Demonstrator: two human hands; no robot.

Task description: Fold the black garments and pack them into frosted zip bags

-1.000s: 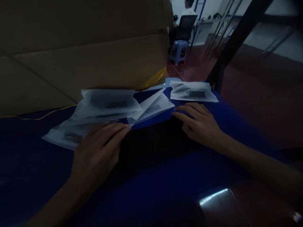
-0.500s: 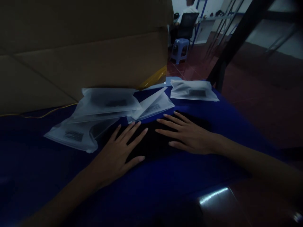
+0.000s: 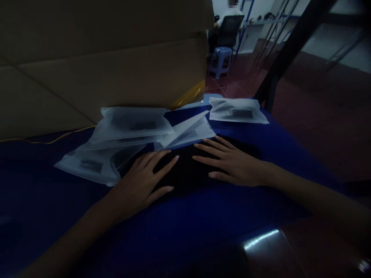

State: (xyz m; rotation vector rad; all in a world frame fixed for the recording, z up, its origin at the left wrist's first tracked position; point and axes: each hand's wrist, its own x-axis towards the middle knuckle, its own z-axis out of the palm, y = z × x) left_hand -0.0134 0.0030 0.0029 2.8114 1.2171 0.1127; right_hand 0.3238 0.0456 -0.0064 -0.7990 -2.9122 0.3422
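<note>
A black piece that looks like cloth (image 3: pixel 185 173) lies on the blue-covered table (image 3: pixel 203 227); its folds and shape are lost in the dark. My left hand (image 3: pixel 145 175) rests on its left part, fingers spread and slightly bent. On its right part my right hand (image 3: pixel 232 162) lies flat, palm down, fingers apart. Just beyond my fingertips is a frosted plastic bag (image 3: pixel 188 133) with its flap raised. More frosted bags with dark printed labels overlap at the left, an upper bag (image 3: pixel 133 123) and a lower bag (image 3: pixel 89 166).
A large cardboard box (image 3: pixel 116 77) walls off the back left, with yellow tape (image 3: pixel 189 94) near its corner. Another frosted bag (image 3: pixel 239 110) lies at the back right. Beyond are a blue stool (image 3: pixel 220 61), a seated person (image 3: pixel 228 19) and a dark slanted post (image 3: pixel 292 50).
My left hand's fingers have drawn back and bent a little. My right hand has shifted slightly, fingers still spread. The raised flap of the middle bag has tipped a bit to the right.
</note>
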